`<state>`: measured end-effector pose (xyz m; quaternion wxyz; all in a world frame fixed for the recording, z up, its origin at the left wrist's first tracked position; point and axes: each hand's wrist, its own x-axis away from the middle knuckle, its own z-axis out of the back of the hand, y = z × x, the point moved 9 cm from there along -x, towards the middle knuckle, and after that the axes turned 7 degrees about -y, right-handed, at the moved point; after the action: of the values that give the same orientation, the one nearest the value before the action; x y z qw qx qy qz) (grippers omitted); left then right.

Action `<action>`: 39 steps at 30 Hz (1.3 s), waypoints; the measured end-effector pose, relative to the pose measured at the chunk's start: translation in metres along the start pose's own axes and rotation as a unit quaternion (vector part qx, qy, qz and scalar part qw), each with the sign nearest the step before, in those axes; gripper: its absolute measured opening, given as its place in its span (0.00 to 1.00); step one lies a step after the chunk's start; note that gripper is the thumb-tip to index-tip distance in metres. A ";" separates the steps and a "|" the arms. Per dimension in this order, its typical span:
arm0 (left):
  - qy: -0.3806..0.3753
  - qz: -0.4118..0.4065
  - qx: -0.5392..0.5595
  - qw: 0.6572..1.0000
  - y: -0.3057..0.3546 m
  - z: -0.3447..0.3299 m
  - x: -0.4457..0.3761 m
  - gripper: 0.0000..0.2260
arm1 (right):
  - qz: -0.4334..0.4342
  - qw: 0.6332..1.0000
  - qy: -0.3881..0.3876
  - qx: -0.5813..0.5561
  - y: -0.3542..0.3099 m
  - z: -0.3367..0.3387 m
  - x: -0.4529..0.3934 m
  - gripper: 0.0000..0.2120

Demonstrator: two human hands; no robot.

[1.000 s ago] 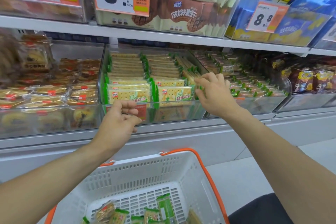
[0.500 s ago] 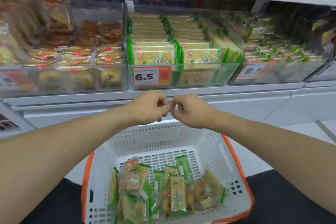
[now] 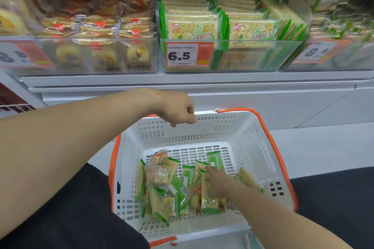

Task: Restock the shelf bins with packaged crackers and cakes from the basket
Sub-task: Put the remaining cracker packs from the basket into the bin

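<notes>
While cracker bins (image 3: pixel 228 54) stand behind, packets (image 3: pixel 162 194) crowd the basket (image 3: pixel 263 147).

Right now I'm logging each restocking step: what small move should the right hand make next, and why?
Probably close the right hand on a green cracker pack under its fingertips and lift it. That hand is already down among the packs in the basket, holding nothing, while the left hand hovers loosely curled over the far rim.
</notes>
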<state>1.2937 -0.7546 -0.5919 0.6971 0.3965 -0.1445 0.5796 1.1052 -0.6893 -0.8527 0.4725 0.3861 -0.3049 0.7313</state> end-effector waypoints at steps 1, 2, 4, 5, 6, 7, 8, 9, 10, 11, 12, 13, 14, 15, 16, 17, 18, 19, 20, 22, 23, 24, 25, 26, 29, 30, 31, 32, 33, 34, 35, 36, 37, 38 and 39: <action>-0.004 0.001 0.001 1.000 0.001 -0.001 0.000 0.16 | -0.001 1.000 0.002 -0.003 0.000 -0.004 0.000 0.45; -0.007 0.002 -0.002 1.000 0.001 -0.001 -0.001 0.16 | -0.003 1.000 0.007 -0.006 0.000 -0.006 0.001 0.45; -0.012 0.007 -0.003 1.000 0.001 -0.001 -0.001 0.17 | -0.009 1.000 0.019 0.022 -0.003 -0.003 0.002 0.42; -0.016 0.010 -0.003 1.000 0.001 -0.002 -0.001 0.17 | -0.008 0.999 0.026 0.044 -0.007 0.003 0.003 0.39; -0.019 0.013 -0.005 1.000 0.001 -0.003 -0.001 0.17 | -0.002 0.997 0.032 0.063 -0.013 0.010 0.007 0.35; -0.022 0.016 -0.008 1.000 0.000 -0.004 -0.001 0.17 | 0.009 0.996 0.034 0.077 -0.020 0.018 0.012 0.31; -0.025 0.018 -0.011 0.999 0.000 -0.005 -0.002 0.17 | 0.024 0.995 0.029 0.088 -0.028 0.027 0.018 0.26; -0.028 0.020 -0.015 0.999 0.000 -0.006 -0.003 0.17 | 0.040 0.994 0.021 0.097 -0.036 0.036 0.025 0.21; -0.031 0.021 -0.020 0.999 -0.001 -0.007 -0.004 0.17 | 0.052 0.992 0.014 0.115 -0.043 0.046 0.032 0.18; -0.033 0.021 -0.023 0.999 0.000 -0.008 -0.005 0.18 | 0.060 0.989 0.011 0.136 -0.049 0.057 0.038 0.15; -0.034 0.022 -0.027 0.999 0.000 -0.009 -0.006 0.18 | 0.068 0.986 0.011 0.154 -0.055 0.071 0.047 0.15; -0.034 0.021 -0.030 0.999 0.001 -0.009 -0.006 0.18 | 0.077 0.983 0.010 0.167 -0.060 0.085 0.057 0.15; -0.034 0.020 -0.033 0.999 0.001 -0.009 -0.006 0.18 | 0.089 0.980 0.011 0.177 -0.064 0.101 0.066 0.17; -0.035 0.018 -0.036 0.999 0.002 -0.009 -0.006 0.19 | 0.101 0.979 0.007 0.178 -0.067 0.116 0.077 0.18; -0.034 0.017 -0.038 0.999 0.002 -0.009 -0.005 0.19 | 0.110 0.980 0.001 0.165 -0.068 0.133 0.089 0.19; -0.034 0.017 -0.039 0.999 0.001 -0.008 -0.004 0.20 | 0.114 0.985 -0.006 0.127 -0.065 0.150 0.100 0.18; -0.034 0.018 -0.040 0.998 0.001 -0.008 -0.003 0.21 | 0.119 0.991 -0.013 0.065 -0.060 0.165 0.110 0.15; -0.035 0.019 -0.041 0.998 0.000 -0.008 -0.002 0.23 | 0.125 0.992 -0.026 -0.009 -0.056 0.177 0.119 0.13; -0.038 0.019 -0.041 0.998 -0.001 -0.008 -0.001 0.24 | 0.134 0.986 -0.039 -0.087 -0.051 0.186 0.126 0.11; -0.050 0.013 -0.029 0.998 0.001 -0.011 0.000 0.27 | 0.154 0.963 -0.049 -0.216 -0.040 0.200 0.138 0.11; -0.056 0.010 -0.016 0.998 0.002 -0.012 0.001 0.27 | 0.164 0.948 -0.057 -0.265 -0.035 0.203 0.142 0.12; -0.060 0.005 0.001 0.998 0.004 -0.013 0.001 0.27 | 0.175 0.933 -0.071 -0.307 -0.031 0.204 0.144 0.13; -0.063 -0.001 0.025 0.998 0.007 -0.014 0.000 0.27 | 0.188 0.917 -0.089 -0.340 -0.030 0.203 0.147 0.13; -0.067 -0.010 0.056 0.996 0.010 -0.015 0.000 0.24 | 0.204 0.902 -0.104 -0.366 -0.030 0.202 0.149 0.13; -0.085 -0.031 0.131 0.987 0.016 -0.016 0.000 0.13 | 0.255 0.864 -0.127 -0.414 -0.038 0.203 0.158 0.13; -0.091 -0.037 0.142 0.985 0.018 -0.016 0.001 0.12 | 0.268 0.862 -0.123 -0.413 -0.040 0.204 0.161 0.13; -0.094 -0.043 0.149 0.983 0.019 -0.015 0.002 0.11 | 0.278 0.870 -0.111 -0.393 -0.041 0.207 0.166 0.13; -0.095 -0.052 0.158 0.982 0.020 -0.014 0.003 0.09 | 0.285 0.885 -0.084 -0.359 -0.040 0.211 0.170 0.14; -0.091 -0.060 0.169 0.980 0.022 -0.012 0.004 0.09 | 0.291 0.899 -0.043 -0.325 -0.038 0.218 0.174 0.16; -0.082 -0.068 0.182 0.978 0.023 -0.009 0.004 0.08 | 0.295 0.906 0.006 -0.304 -0.036 0.228 0.178 0.20; -0.068 -0.077 0.194 0.975 0.024 -0.005 0.005 0.08 | 0.300 0.904 0.056 -0.300 -0.033 0.239 0.183 0.24; -0.053 -0.087 0.207 0.973 0.025 0.000 0.007 0.08 | 0.314 0.893 0.097 -0.307 -0.032 0.251 0.190 0.27; -0.038 -0.096 0.221 0.970 0.026 0.005 0.009 0.08 | 0.331 0.881 0.129 -0.311 -0.031 0.262 0.197 0.28; -0.021 -0.104 0.239 0.965 0.028 0.011 0.012 0.08 | 0.345 0.875 0.152 -0.304 -0.031 0.271 0.203 0.26; 0.002 -0.110 0.260 0.959 0.028 0.018 0.015 0.09 | 0.351 0.875 0.171 -0.288 -0.029 0.278 0.207 0.23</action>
<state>1.2773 -0.7565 -0.5594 0.6297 0.5764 0.0569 0.5176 1.1563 -0.8094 -0.5308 0.3197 -0.0302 -0.5320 0.7835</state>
